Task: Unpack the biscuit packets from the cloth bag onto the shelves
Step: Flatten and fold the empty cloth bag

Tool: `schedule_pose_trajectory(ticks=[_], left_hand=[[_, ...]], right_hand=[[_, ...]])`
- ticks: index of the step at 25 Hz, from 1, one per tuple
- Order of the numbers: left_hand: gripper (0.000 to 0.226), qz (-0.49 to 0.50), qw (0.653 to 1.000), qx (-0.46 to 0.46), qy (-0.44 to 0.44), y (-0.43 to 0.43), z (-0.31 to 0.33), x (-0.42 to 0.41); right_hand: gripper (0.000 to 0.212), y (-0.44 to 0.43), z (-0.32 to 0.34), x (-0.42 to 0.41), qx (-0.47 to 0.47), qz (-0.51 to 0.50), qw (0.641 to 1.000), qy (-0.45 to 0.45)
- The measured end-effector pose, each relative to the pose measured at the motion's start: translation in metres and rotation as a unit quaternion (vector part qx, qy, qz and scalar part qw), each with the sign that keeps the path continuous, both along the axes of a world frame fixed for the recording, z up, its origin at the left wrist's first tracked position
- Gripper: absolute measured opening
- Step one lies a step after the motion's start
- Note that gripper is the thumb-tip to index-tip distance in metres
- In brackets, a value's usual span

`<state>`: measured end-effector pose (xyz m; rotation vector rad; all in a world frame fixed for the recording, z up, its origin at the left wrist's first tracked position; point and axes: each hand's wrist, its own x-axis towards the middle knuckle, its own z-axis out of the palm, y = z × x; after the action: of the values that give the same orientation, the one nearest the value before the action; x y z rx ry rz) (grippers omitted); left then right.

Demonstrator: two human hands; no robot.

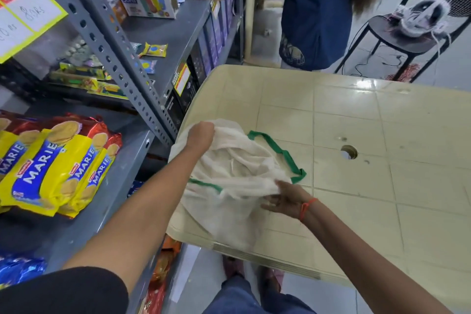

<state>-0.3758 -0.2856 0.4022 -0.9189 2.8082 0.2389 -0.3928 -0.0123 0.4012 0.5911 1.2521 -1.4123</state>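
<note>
Fingers (204,132) of the left hand (201,135) are clenched on the cloth bag (229,176), right hand (285,199) pinching its hem on the table (382,186); bag looks limp, likely emptied; Marie packets (51,166) are shelved; next, a check inside is called for.

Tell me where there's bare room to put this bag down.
The table is bare right of the bag, around the hole. The shelf has a strip free right of the Marie packets. Its left part is crowded.
</note>
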Motion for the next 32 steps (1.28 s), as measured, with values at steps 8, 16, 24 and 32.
schedule_pose_trajectory(ticks=[8,16,24,32], left_hand=[[0.061,0.123,0.989,0.051,0.064,-0.043,0.112,-0.002],[0.019,0.244,0.961,0.116,0.06,-0.045,0.219,0.012],[0.026,0.262,0.716,0.436,0.479,-0.048,0.279,-0.01],[0.03,0.179,0.971,0.135,0.084,-0.037,0.175,0.06]], right_hand=[[0.023,0.012,0.091,-0.091,0.212,0.223,0.81,0.499],[0.018,0.046,0.181,-0.171,0.23,0.215,0.792,0.523],[0.022,0.04,0.222,-0.2,0.22,-0.21,0.715,0.63],[0.003,0.089,0.16,-0.185,0.329,0.314,0.706,0.543]])
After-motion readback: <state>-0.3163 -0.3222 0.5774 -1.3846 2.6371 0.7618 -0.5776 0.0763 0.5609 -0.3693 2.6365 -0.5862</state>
